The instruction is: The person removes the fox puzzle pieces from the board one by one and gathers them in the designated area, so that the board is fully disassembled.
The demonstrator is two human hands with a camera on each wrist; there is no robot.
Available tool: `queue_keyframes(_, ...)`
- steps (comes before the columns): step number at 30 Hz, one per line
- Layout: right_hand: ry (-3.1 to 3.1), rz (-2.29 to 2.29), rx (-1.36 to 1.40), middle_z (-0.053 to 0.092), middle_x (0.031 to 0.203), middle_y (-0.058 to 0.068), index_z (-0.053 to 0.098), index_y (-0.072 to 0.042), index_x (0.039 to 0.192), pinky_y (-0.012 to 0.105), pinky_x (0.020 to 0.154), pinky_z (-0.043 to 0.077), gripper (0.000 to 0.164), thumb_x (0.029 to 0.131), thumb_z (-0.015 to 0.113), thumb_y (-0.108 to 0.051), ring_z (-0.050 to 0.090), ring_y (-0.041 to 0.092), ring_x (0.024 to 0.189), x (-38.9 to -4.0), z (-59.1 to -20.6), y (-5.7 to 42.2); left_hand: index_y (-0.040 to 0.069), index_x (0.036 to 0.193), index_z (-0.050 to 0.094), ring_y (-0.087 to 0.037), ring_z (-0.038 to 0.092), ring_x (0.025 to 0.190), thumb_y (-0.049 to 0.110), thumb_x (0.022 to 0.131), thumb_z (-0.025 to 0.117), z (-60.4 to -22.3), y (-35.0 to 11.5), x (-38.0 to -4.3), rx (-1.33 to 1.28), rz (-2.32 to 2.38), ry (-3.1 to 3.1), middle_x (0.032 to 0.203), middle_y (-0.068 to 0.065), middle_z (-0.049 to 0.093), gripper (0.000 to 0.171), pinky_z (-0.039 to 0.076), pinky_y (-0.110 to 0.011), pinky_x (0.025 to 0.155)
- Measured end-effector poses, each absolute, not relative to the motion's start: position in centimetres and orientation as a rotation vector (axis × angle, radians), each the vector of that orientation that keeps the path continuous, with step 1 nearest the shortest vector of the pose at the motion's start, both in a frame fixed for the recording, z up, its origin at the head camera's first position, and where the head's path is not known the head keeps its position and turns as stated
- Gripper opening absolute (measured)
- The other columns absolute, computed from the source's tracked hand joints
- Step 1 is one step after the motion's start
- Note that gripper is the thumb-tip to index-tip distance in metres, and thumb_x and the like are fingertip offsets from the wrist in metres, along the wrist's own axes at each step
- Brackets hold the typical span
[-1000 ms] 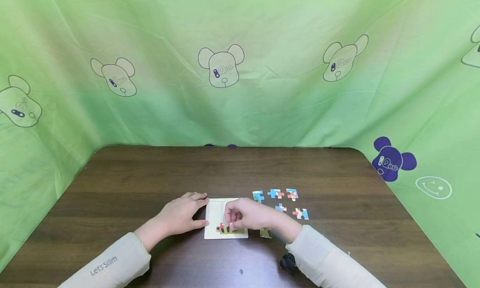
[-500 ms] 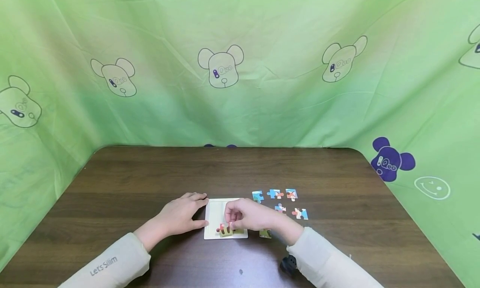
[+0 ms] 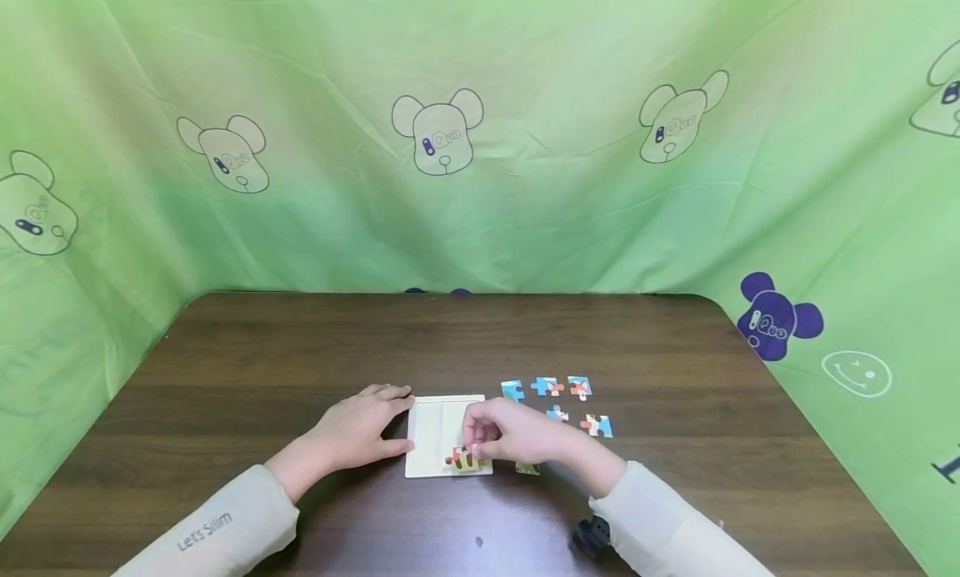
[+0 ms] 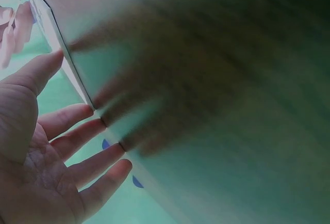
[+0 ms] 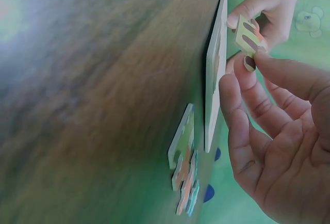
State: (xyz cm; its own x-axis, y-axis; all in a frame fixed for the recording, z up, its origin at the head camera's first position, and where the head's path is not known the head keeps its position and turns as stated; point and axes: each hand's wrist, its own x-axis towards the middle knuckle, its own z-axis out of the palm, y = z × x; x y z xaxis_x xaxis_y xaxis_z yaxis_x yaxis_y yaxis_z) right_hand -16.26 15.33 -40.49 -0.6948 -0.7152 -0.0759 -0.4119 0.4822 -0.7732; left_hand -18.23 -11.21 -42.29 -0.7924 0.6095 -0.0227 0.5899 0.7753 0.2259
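Observation:
A white puzzle board (image 3: 433,423) lies on the table in front of the person. The left hand (image 3: 362,431) rests at its left side, thumb and fingertips along the edge; in the left wrist view those fingers (image 4: 77,136) are spread and fairly straight. Over the lower right of the board, the right hand (image 3: 517,431) pinches a jigsaw piece (image 3: 466,460) between thumb and finger. The right wrist view shows this jigsaw piece (image 5: 246,38) yellow-green with brown stripes and some red, held apart from the board (image 5: 215,87).
Several loose jigsaw pieces (image 3: 579,386) lie right of the board, with a green piece (image 3: 528,469) partly under the right forearm. A black object (image 3: 592,535) is by the right sleeve. The brown table (image 3: 315,335) ends at a green printed curtain (image 3: 442,227).
The right hand has lifted the striped jigsaw piece and moved it a little to the right over the board. The left hand stays at the board's edge.

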Motion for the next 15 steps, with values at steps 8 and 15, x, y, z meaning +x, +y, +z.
queue_keyframes(8,2.365,-1.085,-0.895,0.06,0.078,-0.003,0.06,-0.006,0.087,0.02,0.072,0.05,0.011,0.088,0.066,0.003,0.052,0.001,0.074,-16.2,-40.7,17.0,0.007,0.136,0.061,-0.038,0.051,0.134,0.042,0.087,0.073,-42.3,-11.3,-18.2,0.961,0.323,2.86,0.146,-0.013,0.055,0.061,0.048,-0.052,0.103)
queue_keyframes(15,2.366,-1.107,-0.84,0.06,0.076,-0.004,0.059,-0.006,0.087,0.021,0.064,0.05,0.011,0.089,0.065,0.003,0.055,0.003,0.068,-16.3,-40.5,18.5,0.007,0.136,0.061,-0.037,0.051,0.134,0.042,0.087,0.072,-42.5,-11.4,-18.4,0.97,0.317,2.864,0.146,-0.013,0.055,0.061,0.048,-0.051,0.104)
